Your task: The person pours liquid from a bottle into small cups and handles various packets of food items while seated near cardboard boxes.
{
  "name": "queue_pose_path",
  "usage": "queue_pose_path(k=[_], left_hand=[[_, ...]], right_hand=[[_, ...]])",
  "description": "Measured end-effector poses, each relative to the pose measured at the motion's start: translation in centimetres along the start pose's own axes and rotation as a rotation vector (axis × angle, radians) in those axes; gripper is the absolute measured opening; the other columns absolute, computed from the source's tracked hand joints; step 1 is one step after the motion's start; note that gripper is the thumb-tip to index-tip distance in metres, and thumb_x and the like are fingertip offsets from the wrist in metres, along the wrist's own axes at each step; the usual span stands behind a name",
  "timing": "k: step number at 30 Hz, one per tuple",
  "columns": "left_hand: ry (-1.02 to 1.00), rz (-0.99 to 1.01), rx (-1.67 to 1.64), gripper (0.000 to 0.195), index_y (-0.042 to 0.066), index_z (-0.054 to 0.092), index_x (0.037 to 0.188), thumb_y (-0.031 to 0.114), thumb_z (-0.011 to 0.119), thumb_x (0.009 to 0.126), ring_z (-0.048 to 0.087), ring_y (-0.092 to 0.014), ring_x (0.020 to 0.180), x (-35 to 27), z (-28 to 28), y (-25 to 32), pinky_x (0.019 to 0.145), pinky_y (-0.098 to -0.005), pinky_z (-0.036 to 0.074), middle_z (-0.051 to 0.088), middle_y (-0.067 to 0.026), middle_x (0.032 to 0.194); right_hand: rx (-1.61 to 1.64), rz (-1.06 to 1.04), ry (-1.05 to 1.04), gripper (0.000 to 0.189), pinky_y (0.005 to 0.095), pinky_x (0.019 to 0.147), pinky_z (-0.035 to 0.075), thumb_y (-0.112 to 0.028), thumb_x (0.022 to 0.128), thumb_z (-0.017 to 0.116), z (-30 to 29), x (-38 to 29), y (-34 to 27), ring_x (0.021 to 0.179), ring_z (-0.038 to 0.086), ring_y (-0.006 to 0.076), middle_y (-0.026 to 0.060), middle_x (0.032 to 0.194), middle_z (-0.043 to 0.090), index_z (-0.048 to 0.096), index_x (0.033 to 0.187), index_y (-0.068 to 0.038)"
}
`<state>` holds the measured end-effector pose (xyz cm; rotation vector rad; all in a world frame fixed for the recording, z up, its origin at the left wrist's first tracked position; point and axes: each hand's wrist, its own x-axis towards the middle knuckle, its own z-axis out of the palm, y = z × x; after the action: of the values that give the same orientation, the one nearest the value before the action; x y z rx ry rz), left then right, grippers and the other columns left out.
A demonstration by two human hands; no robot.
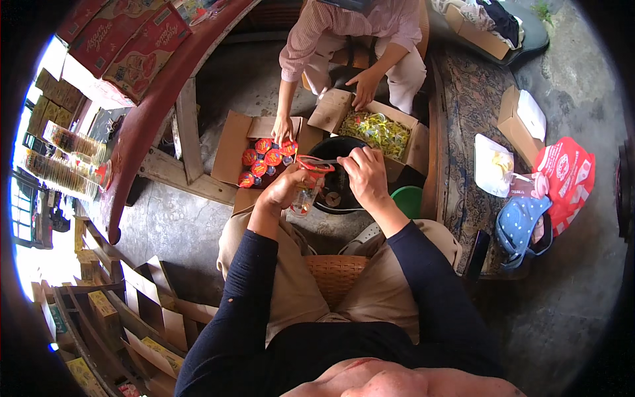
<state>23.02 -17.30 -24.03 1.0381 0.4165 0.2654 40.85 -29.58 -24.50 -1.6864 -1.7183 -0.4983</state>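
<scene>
My left hand holds a clear plastic cup with red printing, tilted over the near left side of a black tub. A red lid film spans the cup's top. In my right hand is a slim metal tool, perhaps a knife, lying against the film's edge. Beyond my left hand stands an open cardboard box with several red-lidded cups. Another carton, behind the tub, holds yellow-green strips or wrappers.
Opposite me sits a person in a striped shirt, one hand at the cups, the other by the carton. A red-edged table bears stacked cups. On the right, a patterned bench holds a phone and bags.
</scene>
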Motion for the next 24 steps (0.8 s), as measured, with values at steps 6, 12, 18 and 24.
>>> queue_pose_path(k=[6, 12, 18, 24], left_hand=[[-0.099, -0.043, -0.159, 0.05, -0.003, 0.06, 0.119, 0.014, 0.059, 0.072, 0.06, -0.019, 0.084, -0.2, 0.2, 0.4, 0.079, -0.0309, 0.048, 0.065, -0.0118, 0.095], [-0.004, 0.049, 0.105, 0.044, -0.001, 0.057, 0.113, 0.01, 0.065, 0.072, 0.06, -0.018, 0.093, -0.2, 0.9, 0.8, 0.087, -0.0304, 0.047, 0.062, -0.0109, 0.103], [0.159, 0.25, 0.515, 0.051, 0.0, 0.055, 0.118, 0.007, 0.074, 0.071, 0.059, -0.017, 0.099, 0.8, 0.1, -0.1, 0.09, -0.0317, 0.047, 0.062, -0.0071, 0.109], [0.309, 0.389, 0.886, 0.06, 0.002, 0.053, 0.12, 0.012, 0.081, 0.068, 0.059, -0.018, 0.105, 1.0, 0.9, 0.1, 0.093, -0.0333, 0.047, 0.062, -0.009, 0.112]], right_hand=[[0.027, 0.01, 0.015, 0.009, 0.0351, 0.074, 0.041, -0.005, 0.079, 0.066, -0.3, 0.2, -0.2, 0.079, 0.053, 0.0203, 0.0018, 0.079, 0.051, 0.066, 0.086, -0.01], [0.238, 0.275, 0.027, 0.01, 0.0377, 0.076, 0.043, -0.006, 0.077, 0.07, -0.1, 0.1, 0.5, 0.086, 0.056, 0.026, 0.0047, 0.082, 0.055, 0.064, 0.084, -0.01], [0.393, 0.436, 0.044, 0.01, 0.0401, 0.074, 0.045, -0.008, 0.077, 0.071, -0.1, -0.2, 1.3, 0.081, 0.059, 0.0289, 0.0074, 0.08, 0.057, 0.063, 0.083, -0.007], [0.398, 0.424, -0.024, 0.011, 0.0399, 0.071, 0.046, -0.007, 0.077, 0.072, -0.3, -0.2, 0.7, 0.079, 0.059, 0.0292, 0.0078, 0.081, 0.058, 0.063, 0.083, -0.005]])
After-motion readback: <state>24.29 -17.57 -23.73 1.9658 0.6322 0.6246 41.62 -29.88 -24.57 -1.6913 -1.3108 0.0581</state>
